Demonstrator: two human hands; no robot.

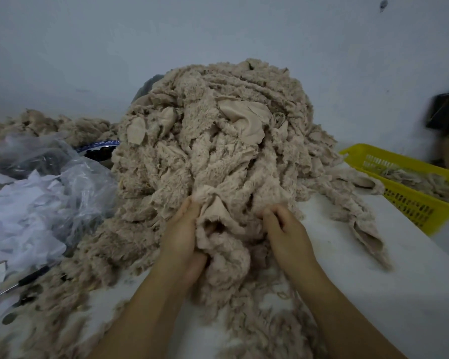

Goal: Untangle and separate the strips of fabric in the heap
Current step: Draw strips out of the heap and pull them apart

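White table [399,281], beige heap [218,125], strips [226,260] lengthwise toward the person; left hand [182,239], right hand [285,229] fisted on them.

to your left a crumpled clear plastic bag [83,182] sits on the white surface [373,294], with white scraps [24,216] just in front of it. behind the bag you can see a blue-and-white patterned rim [99,145]. a black-handled tool [34,274] lies at lower left. to your right rests a yellow slotted basket [399,158], and beyond it a black bag [446,110] hangs against the pale wall [218,29].

Dim, flat light; edges bowed and seemingly motion-blurred, soft throughout
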